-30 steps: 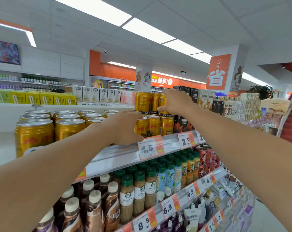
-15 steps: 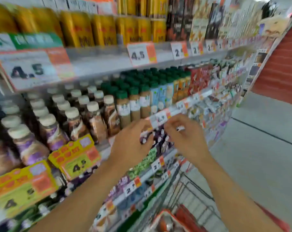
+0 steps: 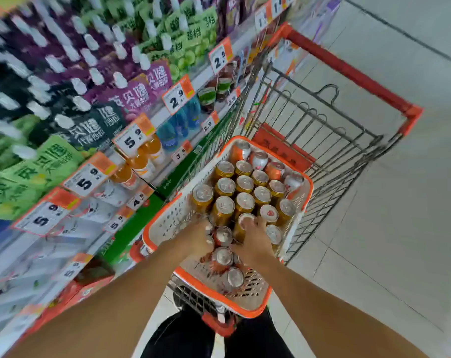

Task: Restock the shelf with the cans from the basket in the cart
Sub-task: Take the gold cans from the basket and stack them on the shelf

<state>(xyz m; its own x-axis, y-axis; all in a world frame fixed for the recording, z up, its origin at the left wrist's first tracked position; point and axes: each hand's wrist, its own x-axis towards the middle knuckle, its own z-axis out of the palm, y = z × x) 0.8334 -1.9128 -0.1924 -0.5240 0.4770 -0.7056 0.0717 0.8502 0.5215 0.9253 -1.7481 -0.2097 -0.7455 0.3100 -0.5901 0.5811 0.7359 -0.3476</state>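
Insp. note, head view. Basket [image 3: 162, 223], white w/ orange rim, sits in the cart [image 3: 348, 140] at lower centre of frame; shelf [image 3: 152, 117] runs along the left of frame. Gold cans [image 3: 224, 187] stand upright in rows in the basket's upper half, tops facing camera, long axis vertical; a few silver/red cans lie loose toward its top and bottom ends.

Key relation: the upright gold rows start directly above both hands in frame, touching distance. Right hand [image 3: 255, 241] is the nearer one, already on a row-end gold can [image 3: 246, 220].

Grip state: right hand's fingers curl over that can's top, a partial wrap, can not lifted as far as seen. Left hand [image 3: 198, 239] is down among cans at basket's left-centre, fingers hidden; cannot tell if it holds anything.

Judgement: step in hand is the pick; straight vertical lift likely suits, since neighbours stand tight alongside.
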